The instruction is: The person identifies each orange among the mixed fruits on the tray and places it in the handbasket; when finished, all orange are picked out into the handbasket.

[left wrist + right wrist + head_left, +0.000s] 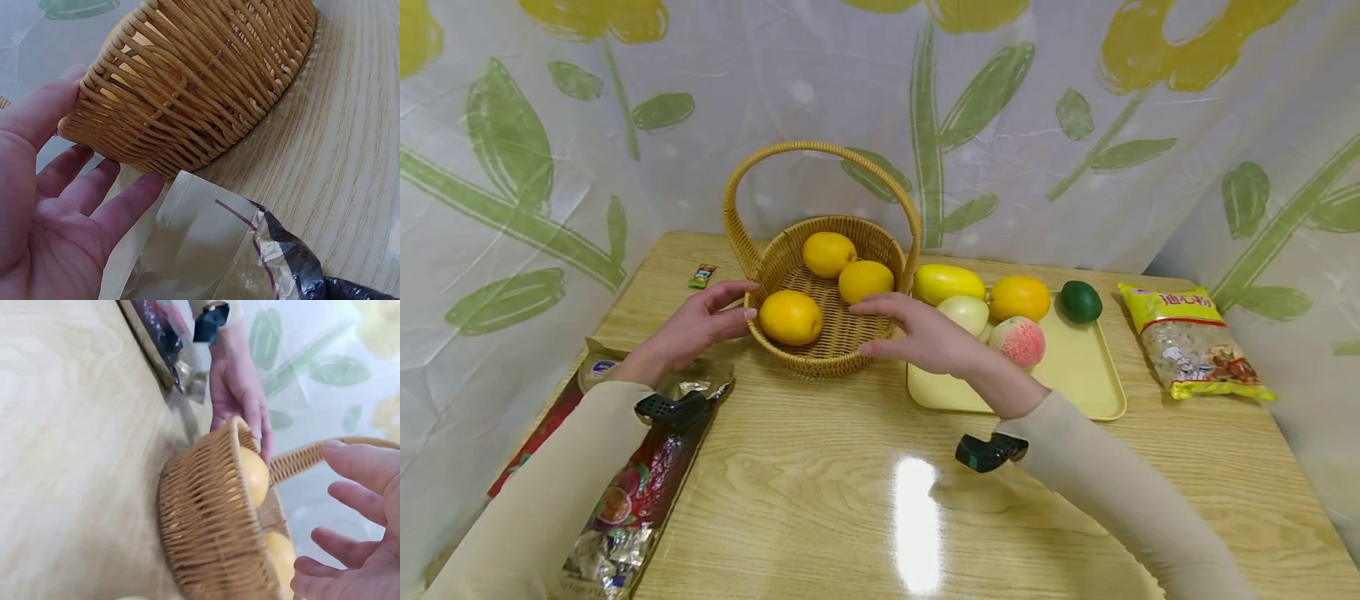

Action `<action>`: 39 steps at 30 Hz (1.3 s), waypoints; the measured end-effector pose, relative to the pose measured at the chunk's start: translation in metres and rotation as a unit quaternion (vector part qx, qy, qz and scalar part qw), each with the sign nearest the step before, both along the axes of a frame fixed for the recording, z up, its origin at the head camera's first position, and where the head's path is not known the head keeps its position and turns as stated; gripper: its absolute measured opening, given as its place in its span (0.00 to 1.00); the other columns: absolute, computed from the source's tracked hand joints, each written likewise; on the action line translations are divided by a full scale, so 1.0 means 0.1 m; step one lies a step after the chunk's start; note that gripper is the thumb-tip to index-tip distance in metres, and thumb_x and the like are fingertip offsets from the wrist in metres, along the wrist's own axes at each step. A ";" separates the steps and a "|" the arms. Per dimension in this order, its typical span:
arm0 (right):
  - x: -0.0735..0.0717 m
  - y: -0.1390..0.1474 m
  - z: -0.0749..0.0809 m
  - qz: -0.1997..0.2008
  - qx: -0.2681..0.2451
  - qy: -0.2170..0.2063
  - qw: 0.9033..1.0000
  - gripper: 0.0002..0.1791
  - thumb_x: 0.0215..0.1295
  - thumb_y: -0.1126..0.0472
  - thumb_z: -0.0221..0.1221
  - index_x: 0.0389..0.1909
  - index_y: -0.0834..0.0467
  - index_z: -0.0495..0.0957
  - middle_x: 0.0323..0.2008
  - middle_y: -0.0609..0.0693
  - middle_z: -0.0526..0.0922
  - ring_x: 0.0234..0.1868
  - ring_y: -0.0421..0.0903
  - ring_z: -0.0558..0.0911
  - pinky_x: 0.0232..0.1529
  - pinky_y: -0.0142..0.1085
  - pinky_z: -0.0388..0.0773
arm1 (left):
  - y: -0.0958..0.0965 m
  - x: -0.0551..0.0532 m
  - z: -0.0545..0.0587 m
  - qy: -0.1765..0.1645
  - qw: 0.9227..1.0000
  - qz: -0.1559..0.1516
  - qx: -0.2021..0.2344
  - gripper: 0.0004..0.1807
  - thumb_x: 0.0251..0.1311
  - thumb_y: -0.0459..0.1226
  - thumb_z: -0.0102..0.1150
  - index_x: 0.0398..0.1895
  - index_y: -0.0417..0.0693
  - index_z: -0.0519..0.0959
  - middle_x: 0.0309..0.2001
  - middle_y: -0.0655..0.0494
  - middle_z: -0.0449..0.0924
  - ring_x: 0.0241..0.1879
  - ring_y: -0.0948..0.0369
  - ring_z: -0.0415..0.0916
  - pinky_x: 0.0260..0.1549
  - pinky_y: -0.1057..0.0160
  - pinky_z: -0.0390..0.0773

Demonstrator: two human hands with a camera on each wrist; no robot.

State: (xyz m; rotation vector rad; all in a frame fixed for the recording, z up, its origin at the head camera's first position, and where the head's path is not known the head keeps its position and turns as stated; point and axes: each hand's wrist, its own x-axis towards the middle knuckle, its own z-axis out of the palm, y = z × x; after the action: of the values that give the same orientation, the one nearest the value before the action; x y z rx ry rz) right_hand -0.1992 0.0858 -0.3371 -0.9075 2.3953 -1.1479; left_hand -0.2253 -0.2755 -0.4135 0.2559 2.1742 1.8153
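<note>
A round wicker basket (820, 364) with a tall arched handle holds three yellow-orange fruits, one of them an oval fruit (791, 317) near its left rim. At that left side my left hand (700, 317) touches the rim. In the left wrist view, the left hand's thumb lies at the rim, its other fingers stretched along the outside of the wicker wall (187, 87). Over the basket's right side, my right hand (928, 333) is held with fingers spread and nothing in them. The right wrist view shows those fingers (350, 547) apart from the wicker.
Right of the basket, a yellow tray (1075, 383) carries several fruits, including a peach (1018, 342) and a dark green fruit (1080, 302). A yellow food packet (1195, 342) lies farther right. A large foil bag (640, 483) lies under my left forearm, and a small packet (702, 276) behind.
</note>
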 end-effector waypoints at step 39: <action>-0.15 2.15 -0.51 -0.273 -0.071 -0.120 0.952 0.42 0.71 0.43 0.55 0.79 0.45 0.45 0.77 0.56 0.48 0.74 0.56 0.54 0.71 0.54 0.58 | -0.01 0.02 0.00 0.005 1.000 -0.002 -0.026 0.33 0.71 0.43 0.54 0.74 0.41 0.57 0.74 0.40 0.51 0.51 0.67 0.76 0.51 0.61 0.81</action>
State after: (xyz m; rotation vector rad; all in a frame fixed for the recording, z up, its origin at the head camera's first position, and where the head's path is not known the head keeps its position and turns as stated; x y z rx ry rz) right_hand -0.2145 0.3007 -0.3878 -0.1092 2.4434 -1.5355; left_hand -0.2229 -0.2767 -0.4132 0.2586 2.2215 1.7562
